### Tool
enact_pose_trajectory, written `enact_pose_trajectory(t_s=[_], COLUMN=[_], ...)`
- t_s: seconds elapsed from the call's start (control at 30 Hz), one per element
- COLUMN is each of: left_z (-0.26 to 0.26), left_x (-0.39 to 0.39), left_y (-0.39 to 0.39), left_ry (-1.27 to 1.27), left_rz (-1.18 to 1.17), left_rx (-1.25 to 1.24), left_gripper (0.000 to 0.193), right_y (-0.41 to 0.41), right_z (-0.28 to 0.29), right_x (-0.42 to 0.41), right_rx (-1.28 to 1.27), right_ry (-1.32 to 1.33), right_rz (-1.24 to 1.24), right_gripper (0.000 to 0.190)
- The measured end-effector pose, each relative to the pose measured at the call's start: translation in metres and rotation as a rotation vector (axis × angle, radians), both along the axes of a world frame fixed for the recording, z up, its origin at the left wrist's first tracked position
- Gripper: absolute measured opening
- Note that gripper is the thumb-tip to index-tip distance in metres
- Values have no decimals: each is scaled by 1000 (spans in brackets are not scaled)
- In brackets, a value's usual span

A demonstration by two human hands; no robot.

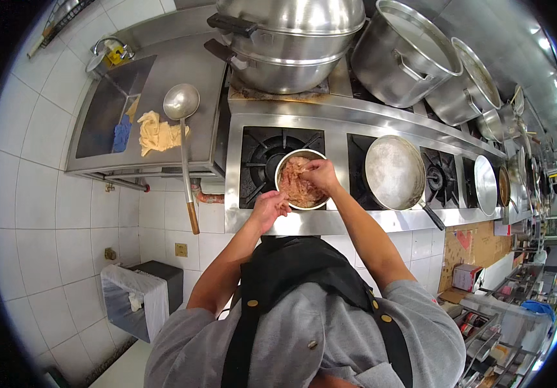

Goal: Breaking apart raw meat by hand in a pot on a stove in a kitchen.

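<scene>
A round metal pot or bowl [302,207] with a pale rim stands at the front of the left gas burner [262,160]. Raw minced meat [302,182] fills much of it. My right hand [321,174] reaches over the far right rim, its bent fingers pinched into the meat. At the near left rim is my left hand [269,209], palm partly turned up and fingers curled. Whether those fingers grip the rim or hold a bit of meat is unclear.
A wide pan [394,172] sits on the burner to the right, its handle jutting past the stove front. Behind stand a large steamer [288,53] and tall stockpots [399,58]. Leftward, a long-handled ladle [181,102] and a tan cloth [154,133] lie beside a sink [108,111].
</scene>
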State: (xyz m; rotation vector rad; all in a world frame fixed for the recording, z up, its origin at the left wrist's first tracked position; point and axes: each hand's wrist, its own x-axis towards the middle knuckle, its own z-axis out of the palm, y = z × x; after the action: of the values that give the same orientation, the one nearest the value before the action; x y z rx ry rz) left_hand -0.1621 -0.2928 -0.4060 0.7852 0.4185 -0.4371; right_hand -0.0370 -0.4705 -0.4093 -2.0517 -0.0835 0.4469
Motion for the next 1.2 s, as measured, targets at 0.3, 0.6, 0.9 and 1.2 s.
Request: enact_pose_trajectory(t_s=[0.3,0.6,0.9,1.2], left_z=[6,0,15,31], left_x=[4,-8,15,74], left_y=[-9,-13,-14,-64], left_ry=[-35,-97,-36,-118], left_rz=[6,118,172,220], left_rx=[30,-19,-65,-450], left_gripper=[17,20,27,31], right_y=[21,26,-6,-10], right_z=[-45,21,88,120], right_x=[12,12,3,-13], right_rx=[-560,-208,412,-53], right_ry=[-459,-218,116,-154], right_rz=[311,230,-81,241], right_gripper=[34,33,18,36])
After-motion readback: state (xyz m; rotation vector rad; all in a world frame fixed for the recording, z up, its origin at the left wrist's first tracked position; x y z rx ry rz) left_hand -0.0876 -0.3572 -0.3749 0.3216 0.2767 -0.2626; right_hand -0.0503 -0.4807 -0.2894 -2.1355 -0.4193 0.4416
